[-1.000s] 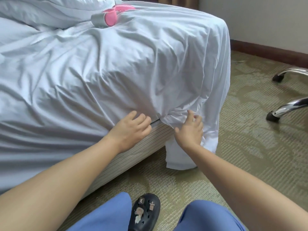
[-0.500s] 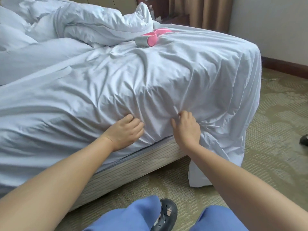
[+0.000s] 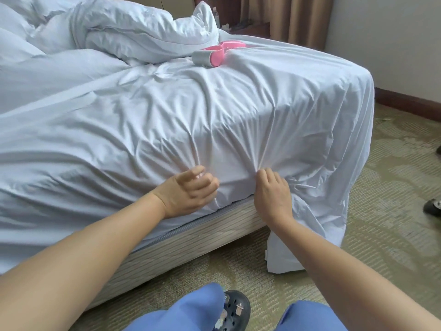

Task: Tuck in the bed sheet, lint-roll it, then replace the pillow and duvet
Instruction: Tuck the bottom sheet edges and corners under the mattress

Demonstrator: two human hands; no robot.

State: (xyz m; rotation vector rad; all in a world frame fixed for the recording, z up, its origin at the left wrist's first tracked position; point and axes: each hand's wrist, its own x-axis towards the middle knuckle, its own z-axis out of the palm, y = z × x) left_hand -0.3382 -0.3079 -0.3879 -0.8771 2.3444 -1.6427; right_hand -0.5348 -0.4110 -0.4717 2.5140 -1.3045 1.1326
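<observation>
A white bed sheet (image 3: 238,103) lies wrinkled over the mattress. Its loose corner (image 3: 310,223) hangs down to the carpet at the right. My left hand (image 3: 191,189) and my right hand (image 3: 272,194) are on the mattress's near side, just above the striped bed base (image 3: 191,244). Each pinches a bunch of sheet, and creases fan out from the fingertips. A pink lint roller (image 3: 214,56) lies on top of the bed near the far edge. The crumpled duvet (image 3: 143,32) is heaped at the back, with a pillow (image 3: 14,46) at the far left.
Patterned carpet (image 3: 393,187) runs to the right of the bed and in front of it. Black chair casters (image 3: 433,206) show at the right edge. A curtain (image 3: 298,17) and a wall stand behind. My knees in blue trousers and a black clog (image 3: 233,311) are at the bottom.
Both hands have moved up from the mattress's lower edge onto its side and gathered sheet in their fingers. My view has lifted, so the duvet and more of the bed top show.
</observation>
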